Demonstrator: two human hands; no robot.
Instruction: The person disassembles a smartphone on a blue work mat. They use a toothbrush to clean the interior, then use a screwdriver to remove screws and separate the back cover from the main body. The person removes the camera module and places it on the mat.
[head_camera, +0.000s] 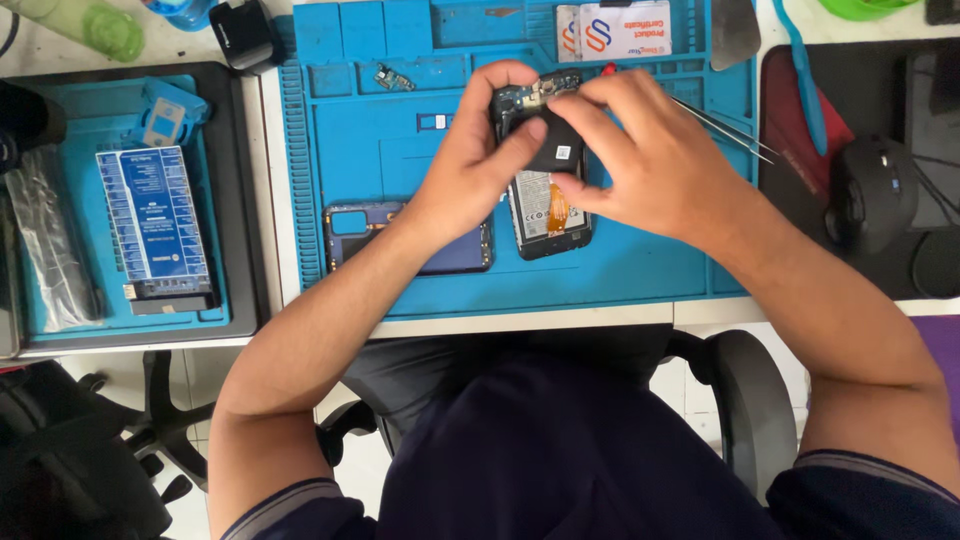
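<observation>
Both hands are working on the opened phone (545, 205), which is lying on the blue work mat (620, 270) with its long axis running toward and away from the person, top end at the far side. Left hand (472, 165) is gripping the phone's upper left edge, thumb pressing onto a small black cover piece (556, 140) sitting over the phone's upper half. Right hand (650, 160) is coming in from the right, fingertips (572, 190) pinching that same black piece at its right and lower edge while tweezers (735, 135) are sticking out from under this hand, pointing away right; can't tell exactly how they're being held. So both hands are closed on the phone and cover, roughly equally near, the exposed lower half of the phone trailing toward the person. Outward: the phone's dark blue back cover (450, 250) is lying just left of the phone, partly under the left forearm. A small circuit board (394, 78) is resting at the mat's far side, a computer mouse (868, 195) well off right.
</observation>
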